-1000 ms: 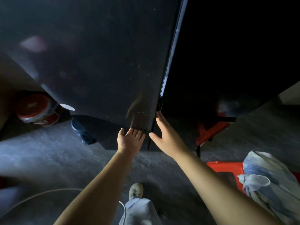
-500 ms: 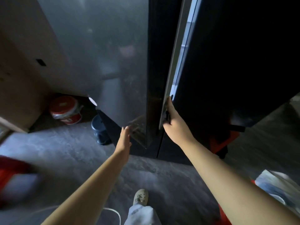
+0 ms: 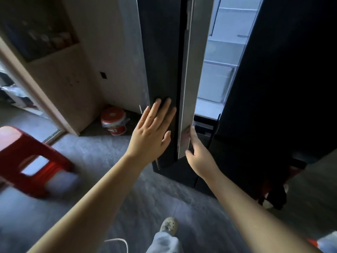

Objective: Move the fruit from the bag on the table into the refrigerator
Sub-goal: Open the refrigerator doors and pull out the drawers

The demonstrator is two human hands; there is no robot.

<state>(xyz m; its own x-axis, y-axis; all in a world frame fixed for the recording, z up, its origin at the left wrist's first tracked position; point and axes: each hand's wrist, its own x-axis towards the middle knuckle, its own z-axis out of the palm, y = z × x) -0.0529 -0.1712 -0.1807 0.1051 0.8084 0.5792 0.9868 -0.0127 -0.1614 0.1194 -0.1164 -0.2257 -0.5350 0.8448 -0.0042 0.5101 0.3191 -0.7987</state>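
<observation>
Fingers (image 3: 163, 111) of the left hand (image 3: 151, 136) lie straight and spread, flat against the dark front of the refrigerator door (image 3: 160, 52), thumb out toward 3 o'clock, holding nothing. Just beside it at 3 o'clock, the right hand (image 3: 197, 154) grips that door's silver edge (image 3: 187, 88): the thumb sits on the near side, one finger (image 3: 193, 133) runs up along the edge, and the rest go behind it, out of sight. The refrigerator (image 3: 282, 88) fills the view from 12 to 3 o'clock, and the door stands ajar. Through the gap at 1 o'clock, pale lit shelves (image 3: 217, 81) show between the silver edge and a broad dark panel that carries a dim red reflection low down. Both forearms are bare and reach in from 6 o'clock. A red stool (image 3: 27, 157), blurred, stands on the grey floor (image 3: 91, 161) at 9 o'clock. A red-and-white bucket (image 3: 114, 121) sits at 10 o'clock from the left hand, tucked by a pale wooden partition (image 3: 60, 79). At 6 o'clock a light shoe (image 3: 168, 225) points toward the refrigerator, with a white cord (image 3: 116, 241) curling near it at 7 o'clock. A scrap of pale blue and red shows in the 5 o'clock corner, too little to tell what it is.
</observation>
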